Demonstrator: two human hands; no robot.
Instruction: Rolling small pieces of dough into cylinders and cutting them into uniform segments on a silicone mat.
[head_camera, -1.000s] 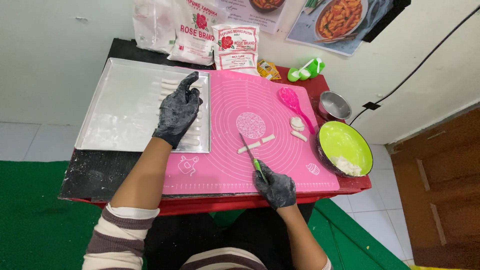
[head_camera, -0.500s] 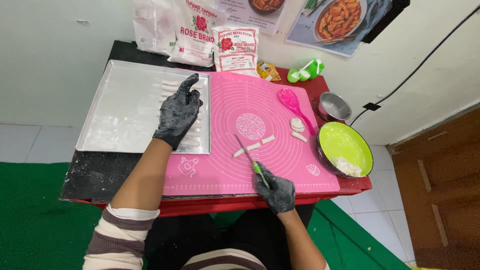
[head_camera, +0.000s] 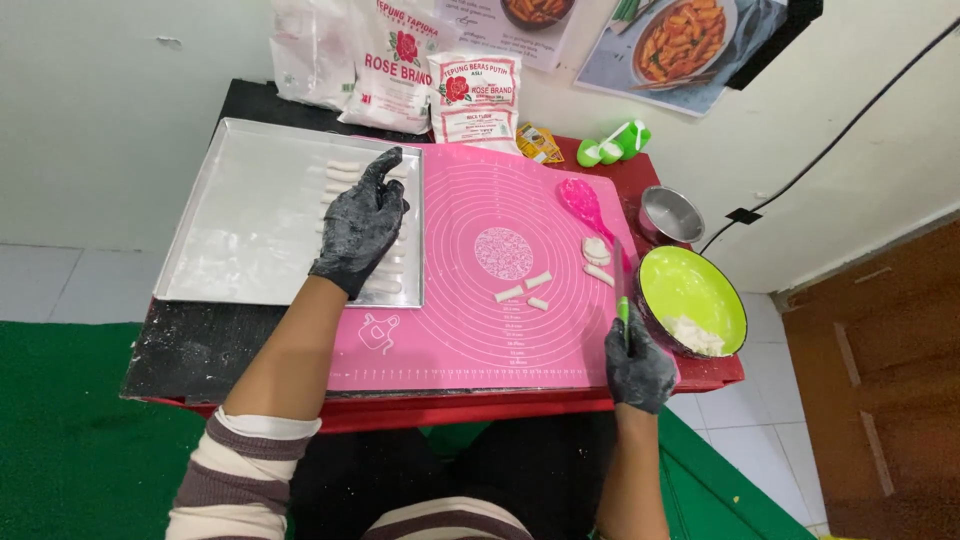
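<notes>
Dough sticks on pink mat: likely soft, light, tacky; pinch mid-length. Right hand clamped on green-handled knife; left hand spread flat over tray pieces.

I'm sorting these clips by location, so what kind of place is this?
Probably a small home food-prep corner rather than a commercial kitchen. A pink silicone baking mat with cut dough pieces covers a red table, a metal tray sits beside it, and flour bags lean on the wall.
</notes>
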